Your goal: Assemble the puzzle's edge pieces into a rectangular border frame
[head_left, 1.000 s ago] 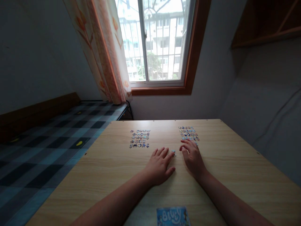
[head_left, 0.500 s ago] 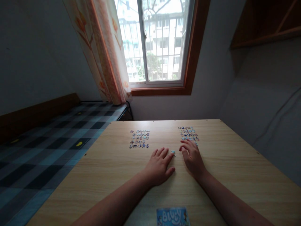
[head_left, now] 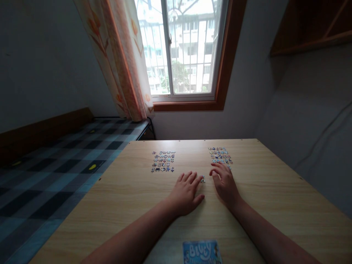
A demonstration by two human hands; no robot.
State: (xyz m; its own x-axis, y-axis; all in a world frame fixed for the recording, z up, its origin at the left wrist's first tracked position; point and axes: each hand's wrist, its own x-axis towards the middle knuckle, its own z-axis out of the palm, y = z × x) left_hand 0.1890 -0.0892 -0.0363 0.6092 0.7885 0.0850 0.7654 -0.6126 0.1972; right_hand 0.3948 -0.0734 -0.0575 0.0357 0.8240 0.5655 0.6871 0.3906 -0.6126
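Note:
On the wooden table, my left hand (head_left: 186, 194) lies flat with its fingers spread. Its index fingertip is at a small light-blue piece of jigsaw puzzle (head_left: 203, 179); whether it is one piece or a few joined, I cannot tell. My right hand (head_left: 224, 183) rests to the right of that piece, fingers loosely bent and apart, with nothing visible in them. Beyond my right hand sits a group of jigsaw pieces (head_left: 219, 154) laid in rows, its near edge partly hidden by the fingers. Another group of jigsaw pieces (head_left: 164, 161) lies in rows farther left.
A blue box or card marked "BLUEY" (head_left: 202, 252) lies at the table's near side. The table (head_left: 132, 194) reaches toward a window (head_left: 189, 47) with a curtain (head_left: 121, 58). A bed with a checked cover (head_left: 55, 176) stands left; a wooden shelf (head_left: 310, 44) hangs upper right.
My left index finger has shifted very slightly and covers a bit more of the small light-blue piece. My right hand has stayed in place.

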